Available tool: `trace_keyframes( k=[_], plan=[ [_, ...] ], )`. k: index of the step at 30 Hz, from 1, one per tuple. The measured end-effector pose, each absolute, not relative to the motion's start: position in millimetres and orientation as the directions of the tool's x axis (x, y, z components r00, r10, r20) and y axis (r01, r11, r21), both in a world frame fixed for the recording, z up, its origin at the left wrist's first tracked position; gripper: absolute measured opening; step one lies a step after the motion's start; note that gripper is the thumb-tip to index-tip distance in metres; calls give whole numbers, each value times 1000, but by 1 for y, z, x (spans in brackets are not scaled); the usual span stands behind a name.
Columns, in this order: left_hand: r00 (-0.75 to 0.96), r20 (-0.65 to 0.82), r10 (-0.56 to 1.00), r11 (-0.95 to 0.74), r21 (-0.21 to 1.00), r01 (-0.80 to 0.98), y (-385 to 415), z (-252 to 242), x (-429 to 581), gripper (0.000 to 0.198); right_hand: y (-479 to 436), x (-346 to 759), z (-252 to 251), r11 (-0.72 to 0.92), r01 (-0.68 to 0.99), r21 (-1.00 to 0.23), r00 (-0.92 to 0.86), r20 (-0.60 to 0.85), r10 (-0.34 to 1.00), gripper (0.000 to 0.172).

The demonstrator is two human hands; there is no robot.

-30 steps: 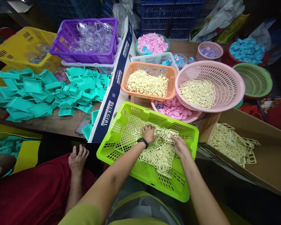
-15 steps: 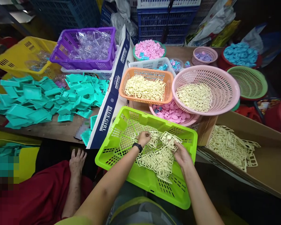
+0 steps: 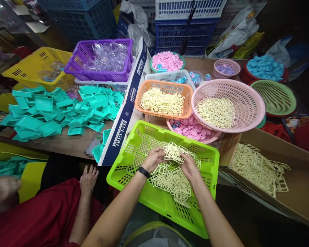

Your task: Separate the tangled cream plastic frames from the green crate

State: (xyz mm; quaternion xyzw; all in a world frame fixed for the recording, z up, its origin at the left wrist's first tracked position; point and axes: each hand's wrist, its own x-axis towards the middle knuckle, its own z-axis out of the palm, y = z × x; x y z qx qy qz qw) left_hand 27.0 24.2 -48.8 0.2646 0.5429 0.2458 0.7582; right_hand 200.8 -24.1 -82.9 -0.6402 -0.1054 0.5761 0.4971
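The lime-green crate (image 3: pixel 167 202) sits tilted on the person's lap and serves as the reference point for all positions.

Left hand (image 3: pixel 152 160): above the middle of the crate, fingers curled and pinched on the left edge of a cream plastic frame (image 3: pixel 173 152). A black wristband sits on this wrist.

Right hand (image 3: pixel 189 168): just right of the left hand, fingers curled and closed on the right edge of the same frame. The frame is held above the crate floor, between both hands.

Below the hands, a loose heap of cream frames (image 3: pixel 172 180) lies inside the crate; the pieces overlap, and no exact count can be made.

Left of the crate: one co-worker's hand (image 3: pixel 87 178) rests on a red garment, fingers slightly spread. Beyond it, a pile of teal trays (image 3: pixel 54 109) covers the table.

Behind the crate: one orange basket (image 3: pixel 162 113) and one pink round basket (image 3: pixel 252 106), both holding cream frames.

Right of the crate: one cardboard box (image 3: pixel 298 192) with more cream frames.

A blue-and-white carton flap (image 3: pixel 126 113) stands between the teal trays and the crate.
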Motion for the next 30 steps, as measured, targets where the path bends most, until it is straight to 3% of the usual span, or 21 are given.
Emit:
trace_keyframes(
  k=[4,8,11,13,15,17,18,21,22,24,26,30],
  plan=[
    [345,-617,707,707,597,-380,31,-23,23,10,-16,192,-52,-392,-448,-803,276,-541,794,52],
    [351,-528,774,628,709,-320,59,3,18,12,15,188,-14,-319,-445,-837,267,-464,845,57],
    [360,-363,859,484,803,-347,99,29,22,18,73,190,13,-232,-400,-887,291,-363,885,46],
    [316,-246,916,362,846,-391,126,45,26,23,117,195,30,-79,-417,-905,329,-232,915,37],
    [245,-195,950,279,881,-381,142,52,28,26,148,201,45,-188,-410,-892,338,-340,878,32],
    [252,-209,945,275,925,-262,144,47,26,21,153,208,54,-321,-333,-887,388,-439,810,33],
    [290,-258,922,306,942,-136,139,39,23,18,144,211,55,-336,-261,-905,434,-421,796,33],
    [321,-526,788,413,837,359,109,1,12,13,90,216,36,-236,69,-969,475,-176,862,33],
    [277,-595,755,429,767,477,97,-14,7,11,69,215,22,-264,176,-948,409,-173,896,27],
    [178,-660,730,451,660,600,77,-43,-1,11,35,211,-13,-488,337,-805,324,-388,863,22],
    [96,-685,722,474,591,653,62,-66,-8,32,16,203,-51,-628,467,-623,333,-534,777,26],
    [-14,-731,683,515,467,719,50,-90,-16,63,6,180,-105,-670,592,-448,413,-545,730,49]
  ],
)
